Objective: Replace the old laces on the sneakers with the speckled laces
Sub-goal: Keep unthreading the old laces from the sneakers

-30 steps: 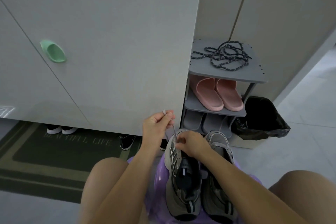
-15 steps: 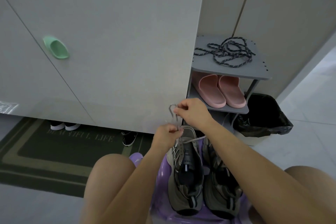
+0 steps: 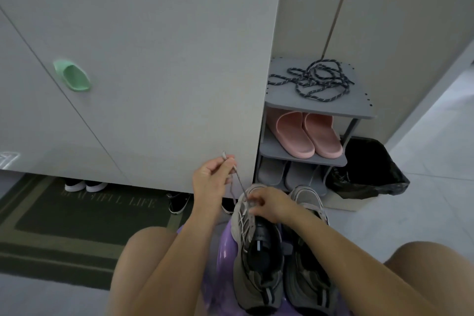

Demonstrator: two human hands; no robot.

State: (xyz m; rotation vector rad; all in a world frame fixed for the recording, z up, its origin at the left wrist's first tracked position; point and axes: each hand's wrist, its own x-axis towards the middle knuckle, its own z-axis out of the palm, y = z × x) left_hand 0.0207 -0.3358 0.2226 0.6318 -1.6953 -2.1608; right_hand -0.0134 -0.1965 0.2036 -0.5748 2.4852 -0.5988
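Two grey sneakers stand side by side on a purple stool (image 3: pixel 225 246) between my knees: the left sneaker (image 3: pixel 259 259) and the right sneaker (image 3: pixel 307 264). My left hand (image 3: pixel 213 179) pinches the end of the old grey lace (image 3: pixel 239 185), lifted up and to the left of the left sneaker's toe. My right hand (image 3: pixel 269 204) pinches the same lace at the front eyelets of the left sneaker. The speckled laces (image 3: pixel 315 79), dark with pale flecks, lie in a loose tangle on top of the grey shoe rack (image 3: pixel 318 105).
Pink slippers (image 3: pixel 307 136) and grey slippers (image 3: pixel 287 174) sit on the rack's lower shelves. A black-lined bin (image 3: pixel 369 169) stands to its right. A white cabinet with a green handle (image 3: pixel 73 75) fills the left; shoes and a dark mat (image 3: pixel 64 215) lie below it.
My right hand dropped from above the toe back onto the left sneaker's front eyelets. My left hand rose up and left, drawing the old lace taut.
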